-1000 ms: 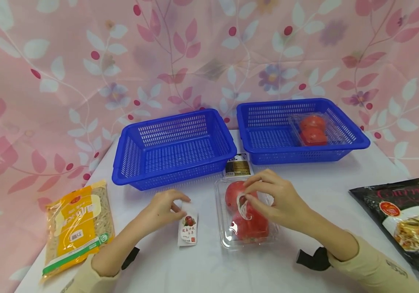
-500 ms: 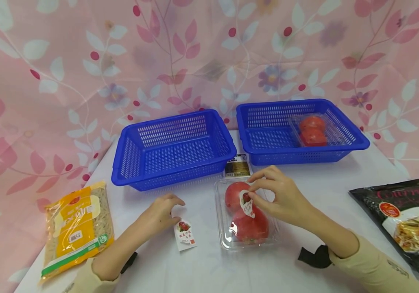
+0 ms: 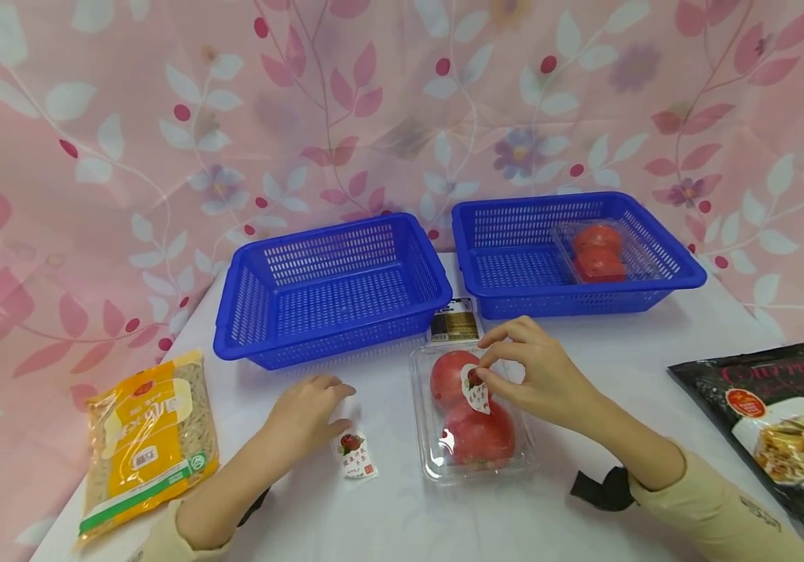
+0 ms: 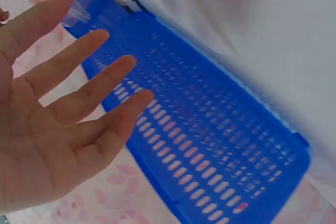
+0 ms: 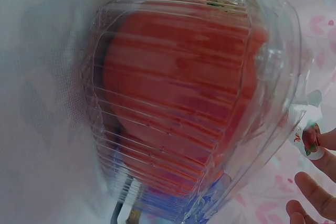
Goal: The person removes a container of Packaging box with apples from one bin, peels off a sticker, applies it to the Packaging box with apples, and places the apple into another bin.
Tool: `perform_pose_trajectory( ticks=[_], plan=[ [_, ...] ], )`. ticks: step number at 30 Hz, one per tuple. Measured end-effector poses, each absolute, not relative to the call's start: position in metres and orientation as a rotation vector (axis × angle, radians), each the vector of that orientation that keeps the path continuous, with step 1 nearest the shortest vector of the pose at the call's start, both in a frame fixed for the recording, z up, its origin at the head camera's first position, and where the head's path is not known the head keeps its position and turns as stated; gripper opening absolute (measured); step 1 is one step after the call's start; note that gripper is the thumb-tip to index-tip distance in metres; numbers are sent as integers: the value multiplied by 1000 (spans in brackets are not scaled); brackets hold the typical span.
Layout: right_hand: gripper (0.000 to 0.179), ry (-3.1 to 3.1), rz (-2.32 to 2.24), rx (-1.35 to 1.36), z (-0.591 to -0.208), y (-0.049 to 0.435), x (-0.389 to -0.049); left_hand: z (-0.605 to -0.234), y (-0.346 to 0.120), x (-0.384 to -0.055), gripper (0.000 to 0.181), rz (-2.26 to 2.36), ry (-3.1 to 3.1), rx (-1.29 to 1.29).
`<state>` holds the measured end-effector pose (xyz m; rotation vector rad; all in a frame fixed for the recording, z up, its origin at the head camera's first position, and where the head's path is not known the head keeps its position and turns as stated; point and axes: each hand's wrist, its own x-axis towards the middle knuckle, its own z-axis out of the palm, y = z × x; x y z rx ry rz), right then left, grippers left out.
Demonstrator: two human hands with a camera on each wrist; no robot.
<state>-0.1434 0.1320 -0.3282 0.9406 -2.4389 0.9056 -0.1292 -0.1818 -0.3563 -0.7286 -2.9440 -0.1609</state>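
Note:
My right hand (image 3: pixel 538 375) pinches a white sticker (image 3: pixel 476 394) with a red fruit print between thumb and forefinger. The sticker hangs at the lid of a clear plastic clamshell box (image 3: pixel 437 467); whether it touches the lid I cannot tell. Two tomatoes (image 3: pixel 479 429) lie inside the box. In the right wrist view the sticker (image 5: pixel 311 135) shows at the fingertips. My left hand (image 3: pixel 307 414), fingers spread and relaxed in the left wrist view, hovers beside a small sheet (image 3: pixel 356 459) bearing a similar sticker. Nothing shows in that palm.
Two blue plastic baskets (image 3: pixel 332 347) stand at the back; the right one (image 3: pixel 514 300) holds another clear box of tomatoes (image 3: pixel 599 254). A dark-labelled packet (image 3: pixel 454 321) lies between them. A yellow bag (image 3: pixel 149 445) is at left, a black noodle bag (image 3: pixel 774 421) at right.
The sticker in my right hand has turned from curled to showing its printed face above the box. My left hand has drawn slightly left and off the small sheet, which has tilted.

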Motion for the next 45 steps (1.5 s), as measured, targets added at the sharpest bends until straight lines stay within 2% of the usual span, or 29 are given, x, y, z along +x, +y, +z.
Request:
perform_pose_trajectory(
  ticks=[10,24,32,45],
  plan=[
    [11,-2443,896,937,-330,135,-144,-341,-149,-113,25,-286,-2564,-999],
    [6,-2508,902,933,-329,134,-147,-336,-106,-111,32,-347,-2144,-1324],
    [10,-2476,861,989,-330,132,-149,-338,-90,-114,35,-285,-2081,-1307],
    [8,-2551,790,984,-331,128,-153,-349,-82,-119,19,-268,-2214,-1216]
  ],
)
